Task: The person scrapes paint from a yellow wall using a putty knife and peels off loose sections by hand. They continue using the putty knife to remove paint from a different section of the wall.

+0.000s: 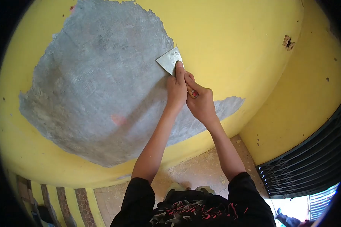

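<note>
A putty knife (168, 59) with a wide metal blade lies against the wall, at the border between a bare grey patch (98, 64) and the yellow paint (223, 41). My right hand (203, 105) is wrapped round its handle, whose end shows a red spot. My left hand (176, 90) is closed by the base of the blade, with a finger pressed along the metal. Both hands are close together, and the fingers partly hide the handle. The upper blade corner meets the ragged paint edge.
A black folding metal gate (307, 155) stands at the lower right, with part of another person (290, 220) beyond it. Striped steps (66, 206) are at the lower left. The tiled floor (199, 170) has light debris. A damaged hole (288, 42) marks the upper right wall.
</note>
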{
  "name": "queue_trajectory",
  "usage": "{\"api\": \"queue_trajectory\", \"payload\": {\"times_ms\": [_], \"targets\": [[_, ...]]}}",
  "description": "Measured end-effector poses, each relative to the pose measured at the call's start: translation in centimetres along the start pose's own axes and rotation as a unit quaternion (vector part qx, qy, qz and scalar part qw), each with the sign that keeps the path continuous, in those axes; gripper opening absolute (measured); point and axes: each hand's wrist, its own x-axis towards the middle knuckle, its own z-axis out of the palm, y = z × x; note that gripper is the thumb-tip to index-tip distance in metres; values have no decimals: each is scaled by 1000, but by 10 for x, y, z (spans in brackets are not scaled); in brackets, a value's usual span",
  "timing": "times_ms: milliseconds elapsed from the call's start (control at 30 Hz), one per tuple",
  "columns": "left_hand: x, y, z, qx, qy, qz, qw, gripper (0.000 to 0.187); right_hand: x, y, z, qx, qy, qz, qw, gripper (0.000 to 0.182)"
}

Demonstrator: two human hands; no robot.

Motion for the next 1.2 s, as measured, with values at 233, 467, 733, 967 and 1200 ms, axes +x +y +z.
{"api": "queue_trajectory", "payload": {"times_ms": [233, 467, 733, 967, 1200], "targets": [[-14, 24, -8, 24, -36, -30, 999, 60, -13, -31, -6, 7, -5, 10, 1000, 52], [-14, 19, -9, 40, -36, -35, 998, 58, -15, -32, -3, 48, -12, 30, 998, 49], [-9, 11, -15, 38, -13, -33, 999, 55, -15, -16, 16, 35, 28, 19, 999, 53], [-6, 14, -15, 55, 24, -25, 998, 59, -12, -27, 20, 47, 7, 57, 997, 43], [-4, 26, -9, 61, 15, -5, 998, 57, -6, -40, 12, 80, 2, 99, 992, 40]]}}
